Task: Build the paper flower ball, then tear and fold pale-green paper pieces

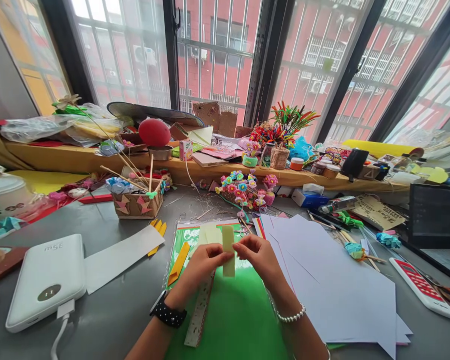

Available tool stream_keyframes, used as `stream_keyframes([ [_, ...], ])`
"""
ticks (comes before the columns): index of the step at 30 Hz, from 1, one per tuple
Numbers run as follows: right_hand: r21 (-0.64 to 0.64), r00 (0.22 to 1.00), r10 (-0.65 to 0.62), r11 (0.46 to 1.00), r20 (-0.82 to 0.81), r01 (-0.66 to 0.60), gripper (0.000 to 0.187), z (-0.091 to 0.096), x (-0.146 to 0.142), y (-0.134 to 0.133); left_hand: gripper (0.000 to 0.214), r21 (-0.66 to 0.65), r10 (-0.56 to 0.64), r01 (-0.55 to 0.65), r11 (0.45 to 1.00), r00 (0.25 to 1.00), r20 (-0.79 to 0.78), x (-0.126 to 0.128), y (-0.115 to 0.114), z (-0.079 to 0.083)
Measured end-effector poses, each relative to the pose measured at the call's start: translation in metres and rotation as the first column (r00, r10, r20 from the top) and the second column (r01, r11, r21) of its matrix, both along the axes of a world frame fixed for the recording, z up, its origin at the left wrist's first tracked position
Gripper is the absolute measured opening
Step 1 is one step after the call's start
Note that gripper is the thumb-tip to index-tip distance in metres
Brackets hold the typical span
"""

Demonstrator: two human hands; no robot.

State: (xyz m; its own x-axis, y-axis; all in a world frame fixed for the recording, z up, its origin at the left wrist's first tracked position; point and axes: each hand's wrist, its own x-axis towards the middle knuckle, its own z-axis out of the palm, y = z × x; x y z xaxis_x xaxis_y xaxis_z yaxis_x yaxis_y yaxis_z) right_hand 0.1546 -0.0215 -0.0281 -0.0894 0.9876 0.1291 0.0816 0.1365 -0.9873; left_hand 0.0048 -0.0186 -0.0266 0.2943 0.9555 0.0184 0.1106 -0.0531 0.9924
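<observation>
A narrow strip of pale yellow-green paper (228, 238) is held upright between my two hands over a green plastic sleeve (240, 320). My left hand (205, 262) pinches the strip's left edge between thumb and fingers. From the other side, the fingertips of my right hand (258, 254) are closed on its right edge. A ruler (199, 320) lies on the sleeve below my left forearm. Just behind the strip rests more pale yellow paper (208, 234). A folded orange paper strip (178, 263) lies left of my left hand.
White paper sheets (337, 295) are stacked on the right, near a calculator (422, 287). On the left lie a power bank (46, 280) and a white paper strip (123, 257). A cardboard box (138, 204) with sticks stands behind them. Crafted flowers (243, 189) sit before the crowded window ledge.
</observation>
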Motion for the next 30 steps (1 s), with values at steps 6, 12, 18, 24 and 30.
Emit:
stream_keyframes([
  [6,0.060,1.000,-0.016,0.998,-0.013,0.017,0.026,0.000,-0.001,-0.001,0.023,-0.005,-0.160,0.160,0.987,0.987,0.002,0.002,-0.001,-0.005],
  [12,0.080,0.991,-0.116,0.989,-0.064,0.121,0.023,0.001,-0.001,-0.002,0.022,-0.148,-0.250,0.257,0.955,0.966,0.063,0.004,-0.001,-0.006],
  [18,0.108,0.958,-0.244,0.959,-0.153,0.262,0.023,-0.001,0.002,0.000,0.024,-0.152,-0.302,0.304,0.941,0.953,0.033,0.003,0.000,-0.008],
  [24,0.125,0.951,-0.281,0.947,-0.126,0.296,0.023,-0.002,0.001,0.001,0.025,-0.110,-0.207,0.206,0.972,0.978,0.007,0.002,0.003,-0.010],
  [30,0.117,0.985,-0.165,0.979,-0.042,0.169,0.023,-0.004,0.000,0.003,0.025,-0.049,0.010,-0.007,0.999,0.997,0.075,0.004,0.001,0.001],
])
